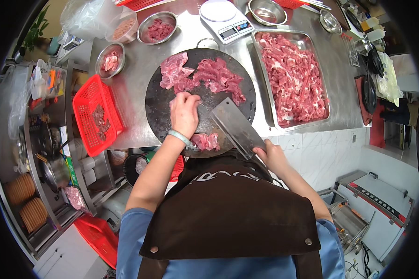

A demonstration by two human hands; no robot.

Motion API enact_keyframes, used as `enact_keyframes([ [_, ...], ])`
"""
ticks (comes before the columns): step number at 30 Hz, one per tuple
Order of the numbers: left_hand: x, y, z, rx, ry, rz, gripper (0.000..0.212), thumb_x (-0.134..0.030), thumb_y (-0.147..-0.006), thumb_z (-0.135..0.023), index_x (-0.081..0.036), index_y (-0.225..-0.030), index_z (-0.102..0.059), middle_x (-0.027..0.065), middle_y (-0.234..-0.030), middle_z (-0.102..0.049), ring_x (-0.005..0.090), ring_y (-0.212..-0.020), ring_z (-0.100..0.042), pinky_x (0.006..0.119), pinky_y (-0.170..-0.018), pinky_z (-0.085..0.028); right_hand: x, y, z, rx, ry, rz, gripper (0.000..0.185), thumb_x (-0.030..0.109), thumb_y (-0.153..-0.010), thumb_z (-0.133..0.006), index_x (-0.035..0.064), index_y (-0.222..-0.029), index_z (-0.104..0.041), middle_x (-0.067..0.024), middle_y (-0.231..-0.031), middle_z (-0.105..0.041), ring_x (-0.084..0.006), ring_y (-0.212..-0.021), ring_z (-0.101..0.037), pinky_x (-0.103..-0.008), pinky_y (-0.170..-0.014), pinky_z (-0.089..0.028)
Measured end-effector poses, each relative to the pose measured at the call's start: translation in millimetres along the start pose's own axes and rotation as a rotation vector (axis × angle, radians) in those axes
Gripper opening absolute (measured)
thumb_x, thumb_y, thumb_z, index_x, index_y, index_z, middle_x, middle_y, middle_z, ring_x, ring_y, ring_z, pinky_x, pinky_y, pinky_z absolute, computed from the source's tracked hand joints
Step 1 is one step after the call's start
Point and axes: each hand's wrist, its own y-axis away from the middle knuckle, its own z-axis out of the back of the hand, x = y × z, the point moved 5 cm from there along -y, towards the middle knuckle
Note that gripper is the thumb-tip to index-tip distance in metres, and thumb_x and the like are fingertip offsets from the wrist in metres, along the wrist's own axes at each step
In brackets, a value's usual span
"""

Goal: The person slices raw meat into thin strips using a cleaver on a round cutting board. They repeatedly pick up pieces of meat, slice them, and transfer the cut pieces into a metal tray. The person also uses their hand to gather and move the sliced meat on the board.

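A round dark chopping board [209, 104] lies on the steel table before me. My right hand [270, 155] grips the handle of a cleaver [237, 127], its broad blade slanting over the board's right part. With bent fingers, my left hand [185, 113] is on the board's left part, at the lower edge of the raw meat; a bit of meat shows beside the fingers, and whether they hold it is hidden. A flat piece of raw meat [174, 71] and sliced raw meat [220, 76] lie along the far side. A smaller meat piece [206, 141] rests at the near edge, beside my left wrist.
Right of the board stands a steel tray [275, 108] of cut meat. A kitchen scale [227, 21] is behind. On the left are a red plastic basket [82, 115] with meat scraps and steel bowls of meat [123, 66]. Shelves [35, 146] stand at far left.
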Motion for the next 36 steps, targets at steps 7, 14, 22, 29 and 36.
enact_keyframes([
  [7,-21.0,1.4,17.3,0.013,0.076,-0.004,0.016,-0.003,-0.074,-0.059,-0.004,-0.089,-0.062,0.0129,-0.096,-0.057,0.0314,-0.091,-0.053,0.040,-0.082,-0.043,17.3,-2.6,23.5,-0.097,-0.206,-0.117,0.033,0.024,-0.089,-0.061,-0.0066,-0.085,-0.051,-0.0249,-0.078,-0.064,-0.0416,-0.072,-0.063,-0.0425,-0.061,-0.050],
  [14,-40.4,18.7,-20.3,0.128,0.325,0.014,0.006,-0.003,-0.076,-0.062,-0.002,-0.081,-0.064,0.0103,-0.086,-0.060,0.0293,-0.082,-0.057,0.036,-0.073,-0.048,37.2,-35.3,17.6,-0.134,-0.205,-0.103,0.036,0.028,-0.089,-0.059,-0.0075,-0.088,-0.052,-0.0280,-0.069,-0.061,-0.0442,-0.070,-0.061,-0.0463,-0.062,-0.048],
  [22,-43.8,19.9,-20.5,0.146,0.262,-0.075,0.006,-0.004,-0.074,-0.065,-0.004,-0.080,-0.065,0.0082,-0.087,-0.060,0.0274,-0.080,-0.056,0.035,-0.071,-0.048,37.5,-38.7,16.2,-0.140,-0.064,-0.083,0.035,0.028,-0.089,-0.059,-0.0066,-0.090,-0.053,-0.0283,-0.069,-0.061,-0.0452,-0.070,-0.061,-0.0487,-0.064,-0.049],
  [29,-46.5,19.7,-20.2,0.136,0.234,-0.068,0.005,-0.004,-0.074,-0.064,-0.003,-0.079,-0.064,0.0080,-0.087,-0.060,0.0276,-0.080,-0.056,0.036,-0.070,-0.048,27.7,-17.2,14.0,-0.167,0.001,-0.035,0.033,0.027,-0.089,-0.058,-0.0052,-0.087,-0.050,-0.0263,-0.070,-0.062,-0.0443,-0.067,-0.061,-0.0493,-0.061,-0.048],
  [36,-44.9,20.6,-22.7,0.163,0.228,-0.068,0.005,-0.005,-0.075,-0.064,-0.004,-0.080,-0.064,0.0080,-0.088,-0.060,0.0280,-0.081,-0.056,0.037,-0.072,-0.048,28.9,-31.3,9.0,-0.203,-0.027,-0.029,0.034,0.028,-0.089,-0.058,-0.0050,-0.088,-0.050,-0.0266,-0.069,-0.061,-0.0447,-0.068,-0.060,-0.0500,-0.061,-0.047],
])
